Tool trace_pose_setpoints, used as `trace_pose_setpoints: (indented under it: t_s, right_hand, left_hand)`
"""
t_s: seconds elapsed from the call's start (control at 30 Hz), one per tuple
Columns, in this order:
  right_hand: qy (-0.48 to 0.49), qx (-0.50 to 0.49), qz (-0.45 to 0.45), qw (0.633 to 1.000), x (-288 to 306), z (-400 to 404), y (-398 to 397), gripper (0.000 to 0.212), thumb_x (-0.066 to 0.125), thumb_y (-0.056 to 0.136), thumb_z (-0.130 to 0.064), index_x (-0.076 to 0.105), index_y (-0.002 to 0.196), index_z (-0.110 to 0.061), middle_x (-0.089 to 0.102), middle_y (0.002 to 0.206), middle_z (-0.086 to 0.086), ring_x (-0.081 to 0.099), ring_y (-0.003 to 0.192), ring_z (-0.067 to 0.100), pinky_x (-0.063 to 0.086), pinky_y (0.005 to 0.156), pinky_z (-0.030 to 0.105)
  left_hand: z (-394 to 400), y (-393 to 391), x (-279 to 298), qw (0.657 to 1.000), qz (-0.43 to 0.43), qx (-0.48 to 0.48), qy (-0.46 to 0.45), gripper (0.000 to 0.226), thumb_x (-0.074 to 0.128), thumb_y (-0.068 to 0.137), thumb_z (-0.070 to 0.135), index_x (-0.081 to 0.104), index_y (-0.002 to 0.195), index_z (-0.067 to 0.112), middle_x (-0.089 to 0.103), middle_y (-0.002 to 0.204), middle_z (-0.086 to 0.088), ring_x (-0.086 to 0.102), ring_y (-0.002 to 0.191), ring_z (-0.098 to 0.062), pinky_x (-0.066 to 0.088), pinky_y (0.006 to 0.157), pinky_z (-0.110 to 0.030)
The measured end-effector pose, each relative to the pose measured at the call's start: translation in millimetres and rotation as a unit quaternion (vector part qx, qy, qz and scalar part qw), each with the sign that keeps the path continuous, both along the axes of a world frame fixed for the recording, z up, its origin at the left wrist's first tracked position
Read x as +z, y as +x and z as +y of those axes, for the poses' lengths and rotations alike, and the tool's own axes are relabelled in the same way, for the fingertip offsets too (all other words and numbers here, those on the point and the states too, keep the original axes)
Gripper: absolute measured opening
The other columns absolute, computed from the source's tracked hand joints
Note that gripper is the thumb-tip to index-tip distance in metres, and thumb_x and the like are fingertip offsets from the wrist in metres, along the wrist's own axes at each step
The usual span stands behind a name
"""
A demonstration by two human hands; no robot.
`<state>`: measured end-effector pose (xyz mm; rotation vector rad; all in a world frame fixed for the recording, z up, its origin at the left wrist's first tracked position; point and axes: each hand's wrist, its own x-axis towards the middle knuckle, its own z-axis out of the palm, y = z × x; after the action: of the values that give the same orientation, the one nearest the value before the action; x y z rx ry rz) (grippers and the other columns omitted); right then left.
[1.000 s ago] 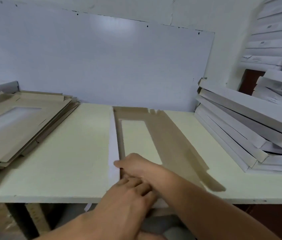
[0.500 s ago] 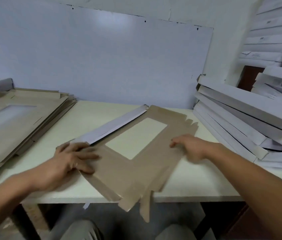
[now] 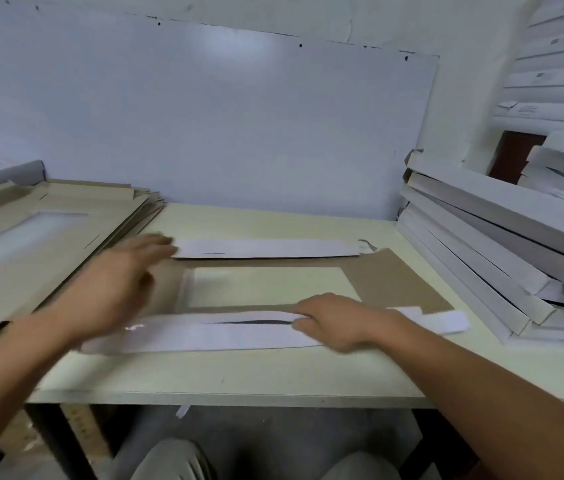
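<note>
Nearest us, at 6 o'clock along the table [image 3: 239,375] edge, the near flap [image 3: 204,336] of the cardboard blank [image 3: 394,285] lies folded over, white side up. Our right hand [image 3: 339,320] lies flat on it towards 4 o'clock, fingers straight and pressing, curled round nothing. The flap bows up a little to the hand's left.

A second ago the blank ran lengthwise away from us, with both hands at its near end. Half a second ago it was swinging round on the slant. Now it lies crosswise, so we judge the turning done and the creasing of the long flaps in hand.

Beyond the flap, the window [image 3: 266,285] shows bare tabletop. Our left hand [image 3: 117,285], blurred, is over the blank's left end at 9 o'clock, fingers stretched out and holding nothing. Its tips are at the left end of the far flap [image 3: 266,248] at 12 o'clock; the blur hides whether they touch. Further off, flat blanks [image 3: 48,244] are stacked at 10 o'clock and white boxes [image 3: 481,265] at 2 o'clock.
</note>
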<state>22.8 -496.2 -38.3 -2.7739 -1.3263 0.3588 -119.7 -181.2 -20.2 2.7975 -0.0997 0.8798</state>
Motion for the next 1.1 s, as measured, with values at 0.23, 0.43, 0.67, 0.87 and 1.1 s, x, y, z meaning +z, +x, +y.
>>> trace_pose_setpoints:
  t_s: [0.23, 0.43, 0.67, 0.87, 1.1]
  right_hand:
    - [0.078, 0.007, -0.039, 0.996, -48, 27, -25, 0.056, 0.023, 0.101, -0.06, 0.015, 0.153, -0.041, 0.021, 0.159, -0.008, 0.014, 0.145, 0.017, 0.012, 0.119, 0.045]
    - [-0.004, -0.083, -0.009, 0.996, -52, -49, 2, 0.078, -0.008, 0.078, -0.086, -0.022, 0.148, -0.054, -0.023, 0.158, -0.027, -0.026, 0.148, 0.005, -0.018, 0.119, 0.054]
    - [-0.052, -0.197, -0.02, 0.979, -50, -113, 19, 0.071, -0.001, 0.09, -0.076, -0.019, 0.152, -0.047, -0.023, 0.162, -0.018, -0.026, 0.149, 0.009, -0.024, 0.115, 0.054]
    - [0.128, -0.068, -0.123, 0.982, -42, -91, -4, 0.055, 0.013, 0.1, -0.063, 0.042, 0.145, -0.048, 0.031, 0.145, -0.022, 0.02, 0.138, 0.005, 0.012, 0.116, 0.033]
    - [0.098, -0.132, -0.167, 0.972, -34, -65, 4, 0.041, 0.028, 0.101, -0.057, 0.054, 0.088, -0.027, 0.059, 0.081, -0.01, 0.055, 0.076, 0.015, 0.04, 0.065, 0.032]
  left_hand:
    - [-99, 3, -55, 0.946, 0.292, -0.127, 0.067, 0.07, 0.024, 0.097, 0.064, 0.004, 0.157, 0.032, -0.006, 0.162, 0.017, -0.013, 0.149, -0.003, -0.006, 0.122, -0.03]
    - [-38, -3, -66, 0.919, 0.377, -0.098, 0.066, 0.067, 0.005, 0.087, 0.077, -0.02, 0.145, 0.053, -0.03, 0.148, 0.036, -0.032, 0.135, 0.014, -0.017, 0.118, -0.031]
    - [64, -29, -61, 0.955, 0.29, -0.029, 0.054, 0.075, 0.009, 0.083, 0.082, 0.018, 0.149, 0.048, 0.005, 0.155, 0.032, 0.004, 0.143, 0.013, 0.007, 0.119, -0.018]
    - [63, -16, -46, 0.985, 0.125, -0.095, 0.076, 0.046, 0.036, 0.098, 0.052, 0.071, 0.089, 0.023, 0.066, 0.095, 0.012, 0.059, 0.089, -0.006, 0.047, 0.083, -0.027]
    - [39, 12, -39, 0.963, 0.235, 0.092, 0.097, 0.011, 0.034, 0.102, 0.032, 0.044, 0.097, 0.029, 0.058, 0.092, 0.01, 0.057, 0.091, -0.014, 0.033, 0.092, -0.036]
